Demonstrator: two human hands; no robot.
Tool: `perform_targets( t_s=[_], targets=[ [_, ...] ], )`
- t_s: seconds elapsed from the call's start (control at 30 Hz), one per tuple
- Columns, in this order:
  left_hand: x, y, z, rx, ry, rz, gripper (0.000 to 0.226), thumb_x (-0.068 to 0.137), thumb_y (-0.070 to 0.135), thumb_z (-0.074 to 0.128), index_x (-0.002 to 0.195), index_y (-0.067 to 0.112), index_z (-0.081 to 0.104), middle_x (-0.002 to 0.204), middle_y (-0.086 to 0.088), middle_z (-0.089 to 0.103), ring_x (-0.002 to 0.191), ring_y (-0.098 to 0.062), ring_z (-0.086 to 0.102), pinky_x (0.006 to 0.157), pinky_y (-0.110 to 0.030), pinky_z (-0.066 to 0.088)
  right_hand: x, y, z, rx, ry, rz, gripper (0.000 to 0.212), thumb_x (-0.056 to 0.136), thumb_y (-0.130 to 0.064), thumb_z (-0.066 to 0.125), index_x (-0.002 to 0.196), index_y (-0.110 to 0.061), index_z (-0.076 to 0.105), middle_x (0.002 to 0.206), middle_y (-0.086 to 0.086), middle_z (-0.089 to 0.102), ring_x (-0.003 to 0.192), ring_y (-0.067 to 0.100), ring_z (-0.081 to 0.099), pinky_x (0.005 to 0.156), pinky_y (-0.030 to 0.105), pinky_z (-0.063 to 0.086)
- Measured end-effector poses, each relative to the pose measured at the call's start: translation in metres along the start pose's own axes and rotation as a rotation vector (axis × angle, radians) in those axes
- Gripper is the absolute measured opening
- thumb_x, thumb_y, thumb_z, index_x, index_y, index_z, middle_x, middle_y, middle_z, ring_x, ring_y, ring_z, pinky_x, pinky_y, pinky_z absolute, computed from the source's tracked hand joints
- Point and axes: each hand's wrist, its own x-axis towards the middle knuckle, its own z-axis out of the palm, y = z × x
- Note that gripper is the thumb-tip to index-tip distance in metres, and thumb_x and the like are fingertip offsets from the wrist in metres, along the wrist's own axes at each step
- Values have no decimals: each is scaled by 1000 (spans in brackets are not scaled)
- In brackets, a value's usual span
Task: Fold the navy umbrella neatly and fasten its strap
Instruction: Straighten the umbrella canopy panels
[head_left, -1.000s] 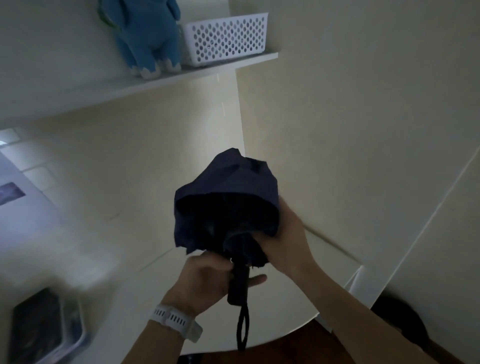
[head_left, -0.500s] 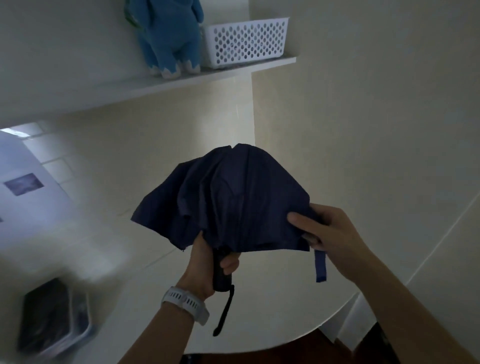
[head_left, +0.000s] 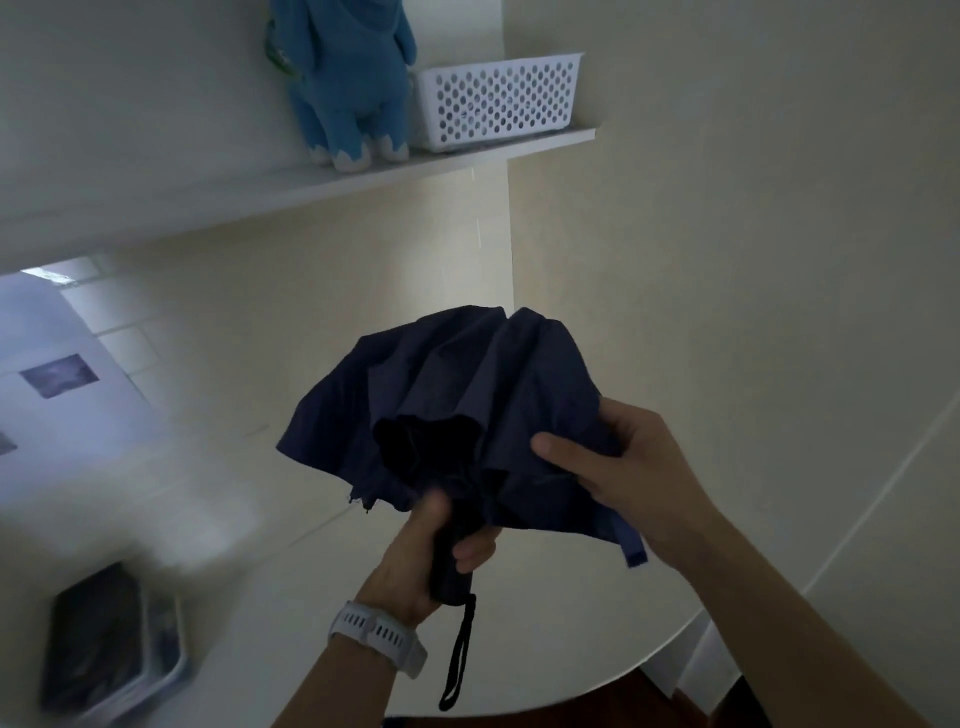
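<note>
The navy umbrella is collapsed but loose, its canopy bunched and flaring out above the handle in the middle of the view. My left hand, with a white watch on the wrist, grips the black handle from below; a black wrist loop dangles under it. My right hand pinches the canopy fabric at its right edge. The navy closing strap hangs free just below that hand, unfastened.
A white round table lies below the hands. A dark flat object rests on a surface at the lower left. High on the wall, a shelf carries a blue plush toy and a white perforated basket.
The canopy spread out from a tight bundle, then gathered a little again. My right hand shifted from the bundle's base to the fabric edge by the strap. The view tilted slightly.
</note>
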Motion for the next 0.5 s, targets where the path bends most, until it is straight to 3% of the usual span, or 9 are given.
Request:
perform_targets(
  t_s=[0.07,0.13,0.2,0.27,0.33,0.4,0.43,0.5],
  targets=[
    [-2,0,5,164,82,-24,30,72,25,92,71,16,63,55,2,42,39,-5,40,38,-16,35,-1,-2,2,3,-9,19,13,82,-16,84,93,-13,78,80,-2,79,75,13,74,68,30,60],
    [-4,3,7,210,106,-38,36,68,22,94,69,14,59,52,-2,41,36,-7,38,36,-16,33,-3,-6,-8,26,-32,51,20,81,-19,84,88,-4,75,64,-4,70,58,11,65,53,22,51],
    [-7,12,4,103,140,-35,38,64,24,96,75,8,63,59,-8,49,38,-8,43,33,-15,34,-7,-12,-27,8,-62,107,38,77,-29,83,75,3,63,49,-3,47,42,11,40,41,19,32],
    [-10,21,-5,-103,188,-16,33,63,16,95,80,7,69,69,-8,58,47,-11,52,29,-14,36,-10,-16,-45,4,-93,158,37,76,-35,78,69,-5,60,49,-1,34,44,13,25,43,23,20],
    [-14,28,-12,-169,270,-6,14,79,9,80,71,7,68,65,-5,58,46,-11,54,26,-15,38,-12,-19,-56,35,-109,182,32,81,-37,72,64,-11,62,53,-1,31,48,15,22,47,27,16],
    [-17,30,-22,-147,346,12,36,95,7,57,60,8,67,58,-3,56,41,-10,53,28,-16,39,-11,-19,-62,54,-112,177,35,88,-35,65,62,-12,62,55,1,30,50,16,21,48,29,16],
    [-18,33,-24,-140,311,17,32,92,9,64,60,9,66,58,-3,55,42,-11,53,32,-17,41,-11,-18,-65,41,-110,176,35,90,-33,64,62,-12,64,56,3,30,51,17,20,48,30,16],
    [-21,41,-24,-111,247,-2,27,66,11,90,65,7,62,60,-5,54,46,-15,53,40,-25,47,-9,-18,-70,-15,-110,183,31,92,-27,66,67,-10,72,55,5,36,49,17,25,47,28,18]
  ],
)
